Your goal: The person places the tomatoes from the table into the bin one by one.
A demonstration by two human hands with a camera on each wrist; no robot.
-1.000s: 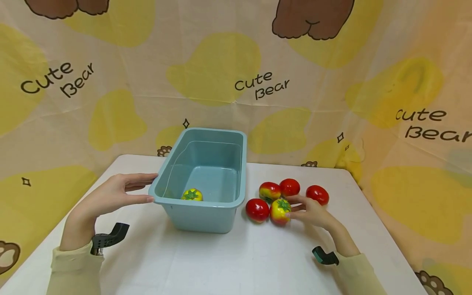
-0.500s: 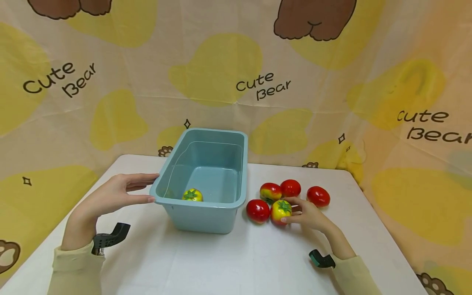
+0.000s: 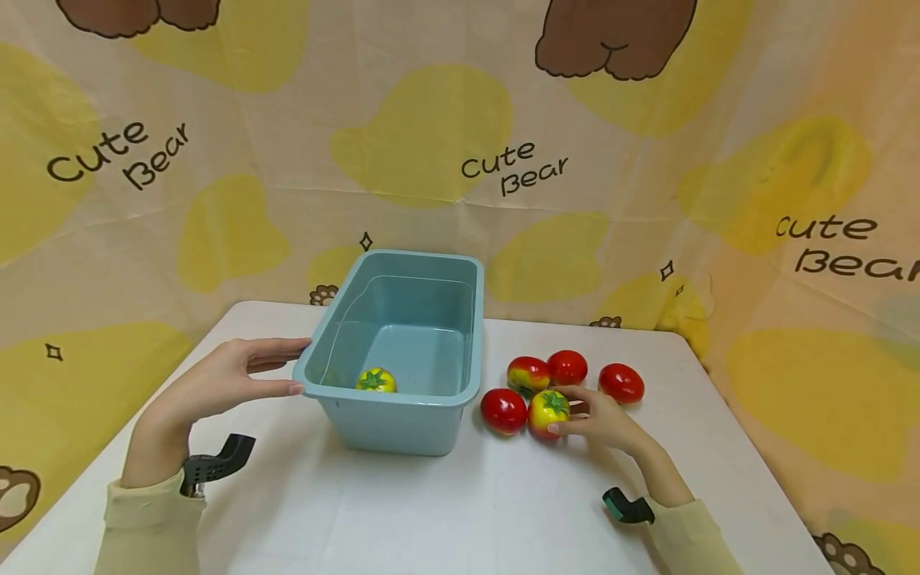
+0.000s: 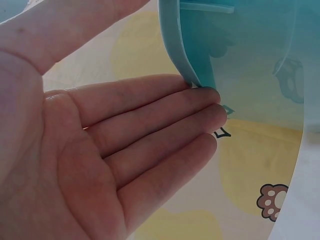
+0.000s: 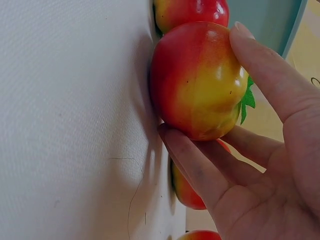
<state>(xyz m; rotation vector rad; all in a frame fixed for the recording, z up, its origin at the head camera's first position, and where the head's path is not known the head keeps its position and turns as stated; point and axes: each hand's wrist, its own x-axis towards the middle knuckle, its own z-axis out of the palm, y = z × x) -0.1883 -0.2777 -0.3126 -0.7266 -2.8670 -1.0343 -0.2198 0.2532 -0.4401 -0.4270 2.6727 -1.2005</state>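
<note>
My right hand holds a red-and-yellow artificial tomato with a green leafy top. Its thumb and fingers curve around opposite sides of the tomato, which is close to the tabletop in the right wrist view. The left hand touches the left rim of a light blue plastic bin, its fingers straight and side by side in the left wrist view. Inside the bin, near the front wall, lies a yellow tomato, partly hidden by the rim.
Close around the right hand lie a red tomato, a red-and-yellow one, another red one and one farther right. A patterned cloth hangs behind the white table.
My right hand has shifted slightly left and closed its thumb and fingers further around the tomato. The left hand stays at the bin's rim.
</note>
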